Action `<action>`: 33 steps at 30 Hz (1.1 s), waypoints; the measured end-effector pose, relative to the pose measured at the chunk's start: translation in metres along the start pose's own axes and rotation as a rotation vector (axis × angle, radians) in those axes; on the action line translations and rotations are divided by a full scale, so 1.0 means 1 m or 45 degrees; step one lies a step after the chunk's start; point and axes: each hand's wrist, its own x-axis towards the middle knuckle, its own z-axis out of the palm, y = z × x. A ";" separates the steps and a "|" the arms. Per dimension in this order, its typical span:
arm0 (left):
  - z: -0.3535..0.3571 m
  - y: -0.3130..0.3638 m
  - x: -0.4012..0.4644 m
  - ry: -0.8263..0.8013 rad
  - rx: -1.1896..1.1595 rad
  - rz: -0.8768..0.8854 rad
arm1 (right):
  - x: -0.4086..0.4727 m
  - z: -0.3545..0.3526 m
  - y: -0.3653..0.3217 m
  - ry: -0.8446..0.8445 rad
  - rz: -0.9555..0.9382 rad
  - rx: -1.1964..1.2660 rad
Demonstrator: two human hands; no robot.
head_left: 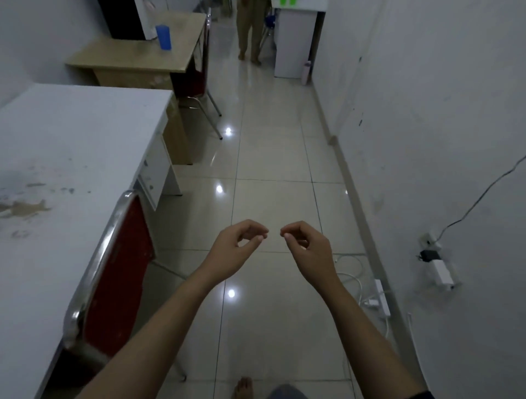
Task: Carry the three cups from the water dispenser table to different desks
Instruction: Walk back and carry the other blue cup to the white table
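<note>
A blue cup (163, 37) stands upright on a beige desk (119, 61) at the far left, beside a dark box. At the far end of the aisle stands a white cabinet (293, 42) with green shapes (287, 2) on top, possibly cups. My left hand (237, 247) and my right hand (306, 247) are held out in front of me over the tiled floor, fingers loosely curled, thumb tips near the fingertips, nothing in either. Both hands are far from the blue cup.
A white desk (65, 159) runs along my left with a red chrome-framed chair (113, 270) tucked in. Another red chair (199, 65) sits at the beige desk. A person (250, 31) stands in the aisle ahead. Cables and a power strip (381, 296) lie along the right wall.
</note>
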 end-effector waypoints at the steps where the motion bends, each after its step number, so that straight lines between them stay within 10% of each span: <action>1: -0.004 -0.003 0.022 0.008 0.002 -0.007 | 0.021 0.003 0.005 -0.001 0.006 -0.004; 33: -0.133 -0.140 0.859 0.081 -0.008 -0.123 | 0.868 0.067 0.170 -0.089 0.134 0.033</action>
